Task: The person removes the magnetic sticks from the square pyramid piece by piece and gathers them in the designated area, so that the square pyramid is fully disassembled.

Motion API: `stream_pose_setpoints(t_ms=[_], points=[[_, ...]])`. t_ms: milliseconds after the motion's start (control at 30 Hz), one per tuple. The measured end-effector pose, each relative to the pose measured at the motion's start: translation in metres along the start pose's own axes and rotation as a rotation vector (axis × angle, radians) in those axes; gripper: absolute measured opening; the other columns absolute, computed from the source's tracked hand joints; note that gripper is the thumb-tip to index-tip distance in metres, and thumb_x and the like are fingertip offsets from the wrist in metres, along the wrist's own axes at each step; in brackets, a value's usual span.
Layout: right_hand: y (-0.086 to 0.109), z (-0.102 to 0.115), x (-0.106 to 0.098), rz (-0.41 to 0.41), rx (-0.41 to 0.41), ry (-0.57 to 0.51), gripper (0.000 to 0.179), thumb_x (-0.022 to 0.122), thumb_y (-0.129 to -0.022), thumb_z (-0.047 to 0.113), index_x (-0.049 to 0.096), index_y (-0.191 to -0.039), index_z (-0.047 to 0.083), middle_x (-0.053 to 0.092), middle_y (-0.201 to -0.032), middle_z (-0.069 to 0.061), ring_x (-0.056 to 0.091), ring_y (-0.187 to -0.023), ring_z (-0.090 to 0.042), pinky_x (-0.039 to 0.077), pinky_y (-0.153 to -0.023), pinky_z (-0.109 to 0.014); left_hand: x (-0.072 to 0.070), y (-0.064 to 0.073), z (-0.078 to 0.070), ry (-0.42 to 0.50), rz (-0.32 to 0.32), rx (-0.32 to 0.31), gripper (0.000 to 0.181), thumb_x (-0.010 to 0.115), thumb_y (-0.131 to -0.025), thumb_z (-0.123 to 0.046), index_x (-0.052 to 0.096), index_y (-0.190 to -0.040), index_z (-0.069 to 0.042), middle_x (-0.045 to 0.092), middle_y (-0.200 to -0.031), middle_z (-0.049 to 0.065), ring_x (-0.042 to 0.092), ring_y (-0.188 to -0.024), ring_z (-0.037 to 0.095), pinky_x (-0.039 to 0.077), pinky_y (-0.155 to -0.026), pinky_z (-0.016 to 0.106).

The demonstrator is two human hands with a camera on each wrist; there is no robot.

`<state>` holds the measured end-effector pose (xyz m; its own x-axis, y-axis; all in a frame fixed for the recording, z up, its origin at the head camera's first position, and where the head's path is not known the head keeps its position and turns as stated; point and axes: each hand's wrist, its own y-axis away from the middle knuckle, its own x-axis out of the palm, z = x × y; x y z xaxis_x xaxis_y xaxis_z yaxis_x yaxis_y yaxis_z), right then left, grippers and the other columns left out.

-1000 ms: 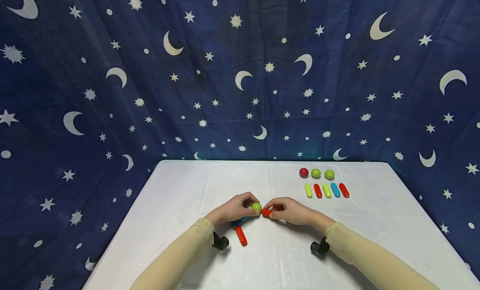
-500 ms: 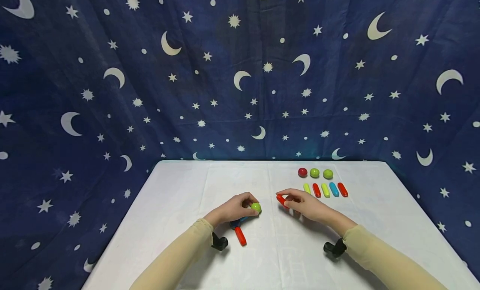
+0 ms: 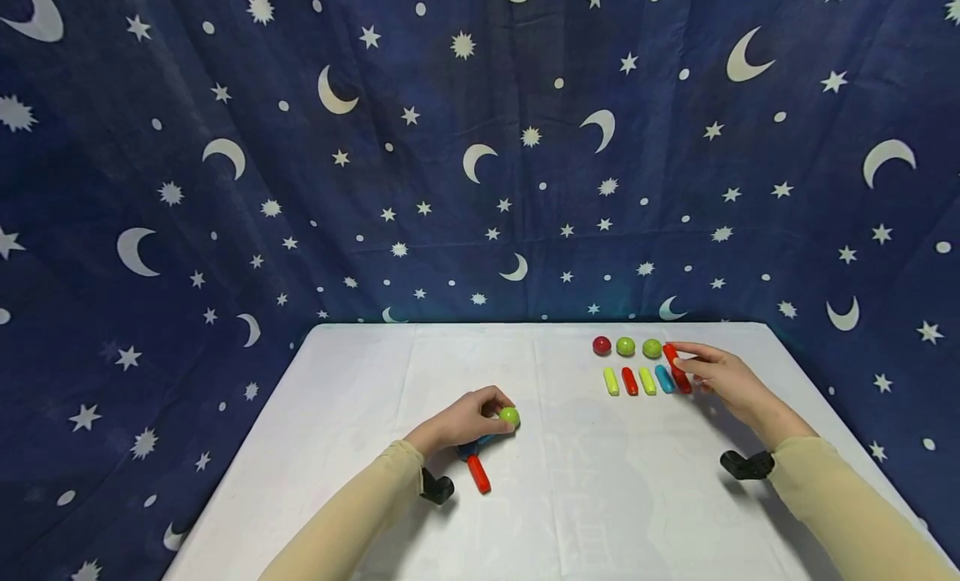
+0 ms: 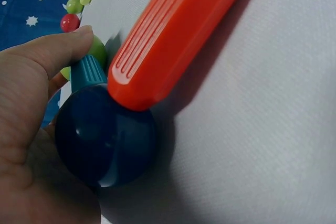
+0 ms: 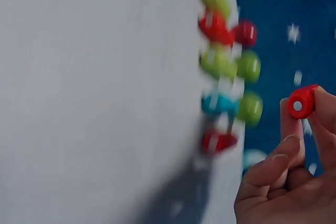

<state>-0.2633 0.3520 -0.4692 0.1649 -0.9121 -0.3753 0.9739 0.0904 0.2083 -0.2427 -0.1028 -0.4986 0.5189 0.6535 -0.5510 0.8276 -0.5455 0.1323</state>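
Observation:
My left hand point(image 3: 467, 419) pinches a green ball point(image 3: 509, 417) just left of the table's middle. A blue rod point(image 4: 86, 73) runs from that ball to a dark blue ball point(image 4: 105, 135), partly hidden under the hand. Touching the dark blue ball is a ridged red rod point(image 4: 176, 38) that lies on the cloth. At the right, my right hand point(image 3: 733, 388) pinches another red rod point(image 5: 301, 103) between thumb and fingers. A pale round dot shows on its end. In the head view it overlaps a red rod point(image 3: 682, 383) in the row on the table.
Behind the rods stand a dark red ball point(image 3: 602, 346) and two green balls point(image 3: 626, 346). The row also has yellow-green rods point(image 3: 611, 381), a red rod point(image 3: 629, 381) and a blue rod point(image 3: 664, 378). A starry blue curtain point(image 3: 420, 181) hangs behind the white table point(image 3: 600, 481).
My right hand has carried its red rod away from the green ball, right and back to the row of rods. My left hand keeps its place on the green ball.

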Motion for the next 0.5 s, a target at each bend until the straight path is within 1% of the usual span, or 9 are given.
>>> stream_pose_setpoints(t_ms=[100,200,233,367,500], points=[[-0.003,-0.017,-0.017,-0.049,0.060,0.013,0.070,0.063,-0.102,0.040,0.037,-0.157,0.005,0.050,-0.136,-0.013,0.049,-0.098,-0.027,0.045,-0.077,-0.036,0.000,0.000,0.002,0.007,0.000,-0.001,0.026,0.076,-0.094,-0.026,0.067,-0.119,-0.022,0.061,-0.102,-0.005,0.054,-0.094,0.014,0.045,-0.083,0.030],[-0.005,-0.031,-0.027,-0.087,0.125,0.046,0.071,0.062,-0.102,0.039,0.036,-0.157,0.002,0.053,-0.123,-0.008,0.050,-0.093,-0.025,0.044,-0.073,-0.034,0.000,0.000,0.004,0.014,-0.003,0.002,0.026,0.077,-0.094,-0.026,0.067,-0.118,-0.023,0.061,-0.103,-0.005,0.054,-0.095,0.015,0.044,-0.084,0.031],[-0.006,-0.034,-0.030,-0.094,0.147,0.063,0.071,0.062,-0.102,0.039,0.035,-0.157,0.001,0.054,-0.122,-0.010,0.049,-0.094,-0.026,0.044,-0.073,-0.034,0.001,-0.001,0.004,0.014,-0.004,0.004,0.026,0.077,-0.094,-0.027,0.067,-0.118,-0.023,0.061,-0.103,-0.005,0.054,-0.095,0.015,0.044,-0.084,0.031],[-0.006,-0.043,-0.036,-0.122,0.196,0.134,0.070,0.059,-0.103,0.037,0.034,-0.156,-0.001,0.048,-0.132,-0.023,0.048,-0.098,-0.029,0.044,-0.071,-0.031,0.001,-0.002,0.004,0.009,-0.005,0.014,0.027,0.078,-0.094,-0.027,0.067,-0.118,-0.022,0.061,-0.103,-0.005,0.054,-0.095,0.015,0.044,-0.083,0.030],[-0.006,-0.045,-0.035,-0.127,0.192,0.175,0.068,0.059,-0.103,0.035,0.037,-0.152,-0.006,0.044,-0.139,-0.032,0.048,-0.107,-0.037,0.045,-0.075,-0.034,0.002,-0.003,0.004,0.006,-0.006,0.011,0.027,0.078,-0.093,-0.026,0.067,-0.118,-0.023,0.061,-0.103,-0.005,0.054,-0.094,0.014,0.044,-0.083,0.030]])
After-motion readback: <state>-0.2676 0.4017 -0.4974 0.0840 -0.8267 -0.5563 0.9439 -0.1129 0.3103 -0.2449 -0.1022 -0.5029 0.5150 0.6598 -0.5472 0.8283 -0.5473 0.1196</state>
